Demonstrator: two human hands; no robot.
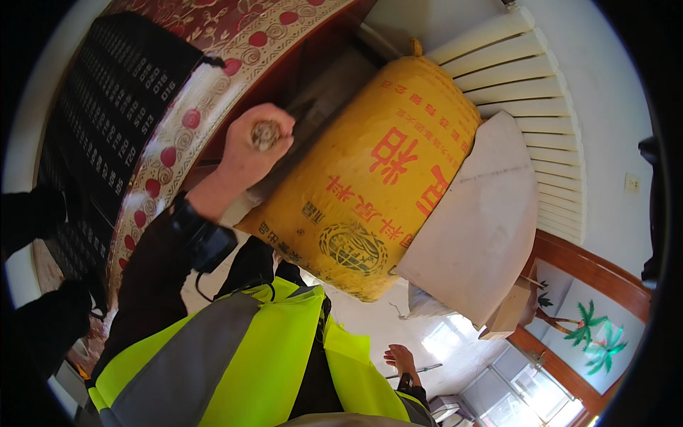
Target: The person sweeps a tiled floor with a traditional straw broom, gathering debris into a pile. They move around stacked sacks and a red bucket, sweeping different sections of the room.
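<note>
My left hand [256, 140] is closed around a round, stick-like object [265, 135]. Its rough, mottled end faces up at me from the top of the fist, and its lower part is hidden. Just right of that fist leans a large, full yellow woven sack [368, 176] bearing red and dark print. Low in the view hangs my right hand [399, 356], fingers loosely curled and apart, with nothing visible in it. Behind its wrist, a thin dark rod [429, 368] appears near the pale floor.
A patterned tablecloth [168, 156] covers the table at left, where a black panel with printed codes [112, 96] rests. A pale board [480, 208] leans on the sack's right side, before a white radiator [533, 112]. A cardboard box [507, 314] sits below it.
</note>
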